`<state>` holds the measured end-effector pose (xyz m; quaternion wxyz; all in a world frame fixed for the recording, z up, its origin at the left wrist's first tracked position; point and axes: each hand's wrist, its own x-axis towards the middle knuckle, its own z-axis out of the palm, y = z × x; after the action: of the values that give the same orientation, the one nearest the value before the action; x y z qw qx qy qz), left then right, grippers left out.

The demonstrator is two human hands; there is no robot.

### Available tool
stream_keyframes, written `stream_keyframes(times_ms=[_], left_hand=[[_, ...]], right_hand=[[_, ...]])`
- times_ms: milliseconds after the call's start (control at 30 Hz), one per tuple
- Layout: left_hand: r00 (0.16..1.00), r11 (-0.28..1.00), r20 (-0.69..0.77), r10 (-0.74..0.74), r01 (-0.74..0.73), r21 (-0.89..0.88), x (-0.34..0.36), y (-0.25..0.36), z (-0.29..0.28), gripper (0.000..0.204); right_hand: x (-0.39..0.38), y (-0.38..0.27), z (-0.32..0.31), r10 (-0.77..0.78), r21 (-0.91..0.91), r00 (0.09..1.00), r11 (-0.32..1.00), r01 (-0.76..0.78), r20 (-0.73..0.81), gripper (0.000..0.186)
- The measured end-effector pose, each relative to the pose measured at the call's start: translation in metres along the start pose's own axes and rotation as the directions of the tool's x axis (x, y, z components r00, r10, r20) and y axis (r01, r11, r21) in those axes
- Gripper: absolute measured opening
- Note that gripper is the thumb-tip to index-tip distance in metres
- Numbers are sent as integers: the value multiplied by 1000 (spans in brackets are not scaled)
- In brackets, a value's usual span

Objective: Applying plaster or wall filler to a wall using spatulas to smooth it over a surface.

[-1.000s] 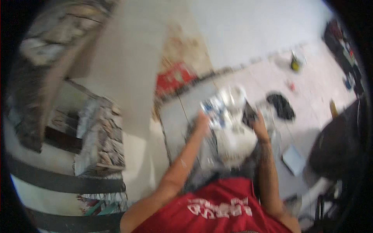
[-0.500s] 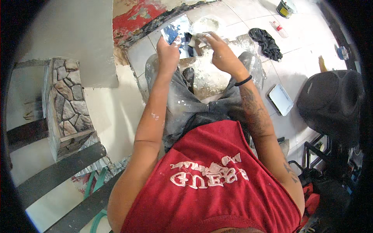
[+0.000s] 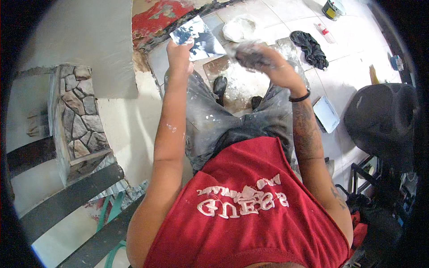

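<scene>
My left hand (image 3: 179,54) grips a shiny rectangular metal sheet (image 3: 206,43) by its near left edge, fingers closed on it. The sheet mirrors dark and light patches. To the right, my right hand (image 3: 279,67) is raised over the floor, its fingers smeared by motion. A dark, whitish-smudged blur shows at its fingertips, and I cannot make out whether it is a tool. Just beyond stands a round white container (image 3: 240,29) with pale material in it. Below the hands lies a worn board (image 3: 237,91) spattered with white, between my legs.
A black cloth (image 3: 309,48), a clear bottle with red (image 3: 325,31) and a dark bucket (image 3: 333,10) lie or stand on the tiles at far right. Nearer are a white tray (image 3: 326,114) and a black speaker (image 3: 377,118). On the left stands a stone-patterned ledge (image 3: 82,111).
My hands have moved apart: the left to the left with the metal sheet, the right to the right and slightly nearer. The sheet's face is more fully visible.
</scene>
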<state>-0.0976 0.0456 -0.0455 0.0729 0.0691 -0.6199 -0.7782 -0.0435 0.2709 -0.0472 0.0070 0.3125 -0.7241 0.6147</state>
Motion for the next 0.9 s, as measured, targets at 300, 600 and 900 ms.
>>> stream_keyframes(times_ms=[300,600,900], left_hand=[[971,868,41,-235,229,-441,-19,7,-3,24],[991,989,77,108,-115,97,-19,13,-2,19],[970,723,26,243,-199,662,28,24,-21,21]], right_hand=[[1,39,35,10,-355,999,935,-25,-44,66],[29,11,16,-108,-431,994,898,89,-18,65],[11,39,47,57,-272,963,962,17,264,53]])
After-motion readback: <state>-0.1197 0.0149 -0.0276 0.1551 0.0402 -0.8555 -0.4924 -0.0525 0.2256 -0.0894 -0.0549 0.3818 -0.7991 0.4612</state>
